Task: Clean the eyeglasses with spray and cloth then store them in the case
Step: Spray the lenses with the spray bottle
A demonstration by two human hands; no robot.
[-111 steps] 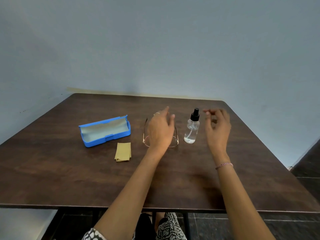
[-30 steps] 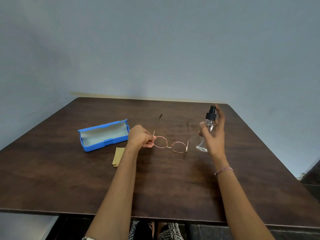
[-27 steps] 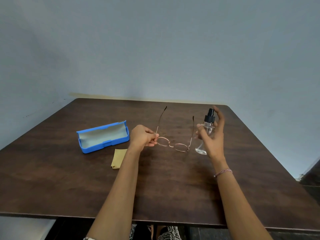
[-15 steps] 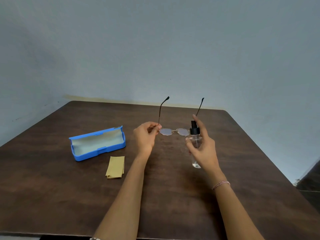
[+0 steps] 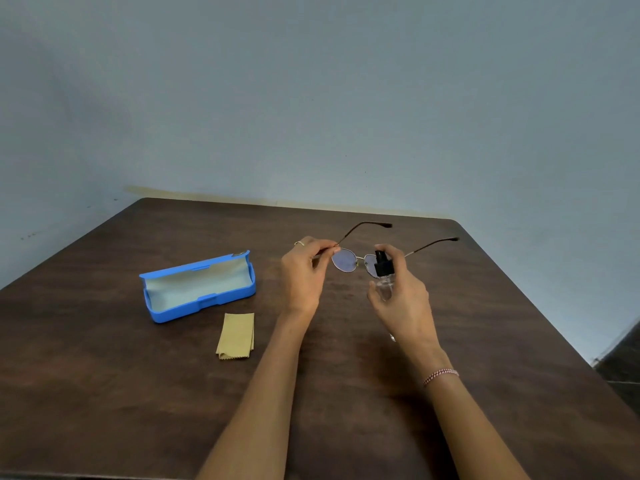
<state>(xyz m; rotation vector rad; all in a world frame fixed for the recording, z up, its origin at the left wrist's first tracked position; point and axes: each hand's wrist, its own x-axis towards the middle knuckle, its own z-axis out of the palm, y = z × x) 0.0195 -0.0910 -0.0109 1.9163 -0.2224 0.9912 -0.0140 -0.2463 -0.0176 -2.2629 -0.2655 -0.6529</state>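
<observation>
Table [image 5: 104,393]: dark wood, bearing the case and cloth
Case [image 5: 199,289]: blue, open, lying to the left of my hands, pale lining showing
Left hand [image 5: 301,275]: my thumb and fingers pinch the eyeglasses at the left hinge
Right hand [image 5: 403,299]: my fingers curl round the spray bottle, one finger over its black cap
Cloth [image 5: 236,336]: tan, folded, flat just in front of the case
Eyeglasses [image 5: 344,259]: held above the table, temples unfolded, pointing away from me
Spray bottle [image 5: 382,268]: clear, just before the right lens
</observation>
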